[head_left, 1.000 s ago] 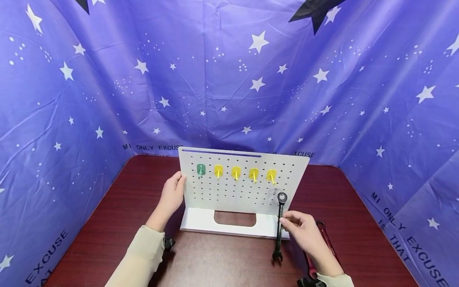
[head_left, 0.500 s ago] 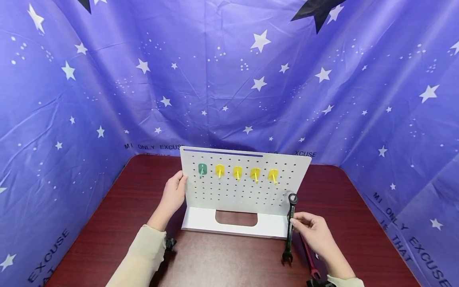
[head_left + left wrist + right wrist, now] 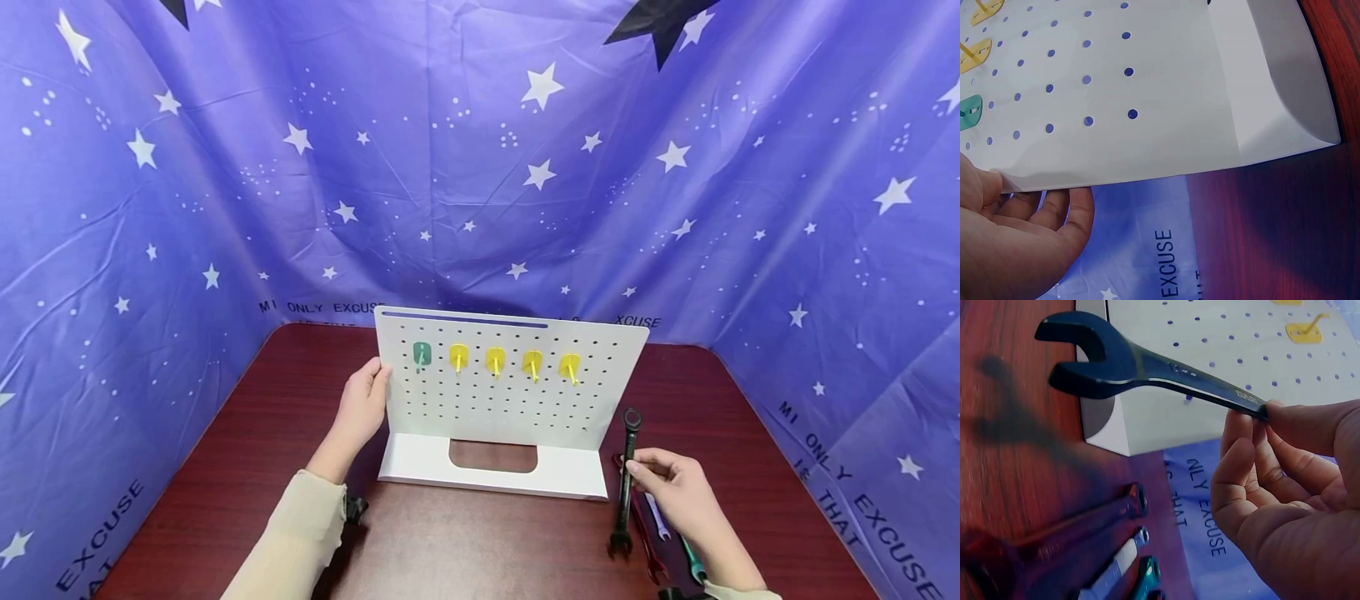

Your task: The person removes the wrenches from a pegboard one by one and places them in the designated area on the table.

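Observation:
A white pegboard [image 3: 442,400] stands on the table, with one green hook [image 3: 422,354] and several yellow hooks [image 3: 495,360] in a row; nothing hangs on them. My left hand [image 3: 363,402] pinches the board's left edge, thumb in front and fingers behind, as the left wrist view shows. My right hand [image 3: 678,492] pinches a black combination wrench [image 3: 626,492] by its shank between thumb and fingertips. The wrench is held near upright, ring end up and open end down, to the right of the board. In the right wrist view its open end [image 3: 1094,356] is raised off the table.
Beneath and beside the right hand lie a red wrench [image 3: 647,537], a silver-violet wrench [image 3: 658,518] and a green wrench [image 3: 692,560] on the dark red table [image 3: 247,467]. A star-patterned purple cloth [image 3: 480,167] encloses the table at the back and sides.
My right hand has moved right with the black wrench, from in front of the board's right side to beyond its edge. The left hand stays on the board.

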The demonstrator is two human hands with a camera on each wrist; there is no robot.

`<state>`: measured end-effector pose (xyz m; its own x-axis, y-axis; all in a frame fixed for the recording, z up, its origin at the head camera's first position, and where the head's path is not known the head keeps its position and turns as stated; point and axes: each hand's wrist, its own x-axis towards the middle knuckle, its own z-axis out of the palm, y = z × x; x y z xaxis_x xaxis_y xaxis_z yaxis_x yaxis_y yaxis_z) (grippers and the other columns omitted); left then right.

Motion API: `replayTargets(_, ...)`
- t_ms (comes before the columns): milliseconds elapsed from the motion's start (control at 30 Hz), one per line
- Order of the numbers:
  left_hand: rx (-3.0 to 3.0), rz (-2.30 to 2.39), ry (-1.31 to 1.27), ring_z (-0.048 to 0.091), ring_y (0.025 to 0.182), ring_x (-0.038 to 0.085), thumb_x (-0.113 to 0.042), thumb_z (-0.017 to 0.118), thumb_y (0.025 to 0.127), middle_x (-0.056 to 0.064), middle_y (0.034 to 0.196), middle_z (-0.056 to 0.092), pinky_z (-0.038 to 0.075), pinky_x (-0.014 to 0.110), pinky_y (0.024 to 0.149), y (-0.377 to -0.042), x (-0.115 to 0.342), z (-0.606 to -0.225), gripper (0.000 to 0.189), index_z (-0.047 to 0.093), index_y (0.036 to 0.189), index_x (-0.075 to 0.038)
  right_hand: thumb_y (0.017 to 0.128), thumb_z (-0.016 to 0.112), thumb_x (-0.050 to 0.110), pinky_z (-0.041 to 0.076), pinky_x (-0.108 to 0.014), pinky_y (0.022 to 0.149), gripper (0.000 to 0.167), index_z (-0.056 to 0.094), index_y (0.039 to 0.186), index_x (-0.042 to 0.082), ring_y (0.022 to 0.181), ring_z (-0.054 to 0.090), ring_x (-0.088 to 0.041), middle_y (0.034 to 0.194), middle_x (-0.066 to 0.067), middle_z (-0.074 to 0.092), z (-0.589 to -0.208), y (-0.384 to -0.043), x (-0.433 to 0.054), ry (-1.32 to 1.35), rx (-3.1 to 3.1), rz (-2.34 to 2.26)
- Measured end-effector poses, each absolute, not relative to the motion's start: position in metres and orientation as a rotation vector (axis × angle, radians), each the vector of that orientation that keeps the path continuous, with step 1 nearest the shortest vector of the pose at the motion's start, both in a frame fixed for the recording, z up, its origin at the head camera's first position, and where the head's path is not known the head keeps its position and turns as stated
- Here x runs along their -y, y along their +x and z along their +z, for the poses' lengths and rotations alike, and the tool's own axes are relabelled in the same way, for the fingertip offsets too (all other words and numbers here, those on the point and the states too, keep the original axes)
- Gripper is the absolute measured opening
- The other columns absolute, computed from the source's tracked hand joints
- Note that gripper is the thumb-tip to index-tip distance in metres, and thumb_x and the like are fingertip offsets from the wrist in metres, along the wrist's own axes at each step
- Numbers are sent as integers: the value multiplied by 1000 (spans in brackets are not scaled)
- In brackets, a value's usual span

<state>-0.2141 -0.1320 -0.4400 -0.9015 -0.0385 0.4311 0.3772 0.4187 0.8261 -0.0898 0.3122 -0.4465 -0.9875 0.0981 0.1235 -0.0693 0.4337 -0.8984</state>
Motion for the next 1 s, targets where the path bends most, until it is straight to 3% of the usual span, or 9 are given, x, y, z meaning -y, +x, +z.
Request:
replayTargets(333,2304,-1527,-282,60,80,32,-8,49,108,16,95,70,48,41,70,-214,131,-437,18,65,106,0,97,69,4,57,-32,69,21,68,111,-11,77,67,-15,92,-13,71,-447,-81,-330,-61,2561,1578)
replayTargets(633,2313,-1493,-280,52,71,24,-9,49,108,13,86,67,44,36,63,-213,132,-439,17,64,104,-2,99,67,7,58,-34,72,26,66,117,-12,80,67,-15,96,-14,71,-445,-75,-349,-153,2625,1571)
replayTargets(1000,2326,-1516,-275,61,79,30,-9,49,108,16,93,70,48,40,69,-213,133,-439,18,64,106,-1,99,67,4,58,-35,73,28,63,119,-15,79,67,-17,97,-16,70,-444,-68,-367,-217,2655,1571)
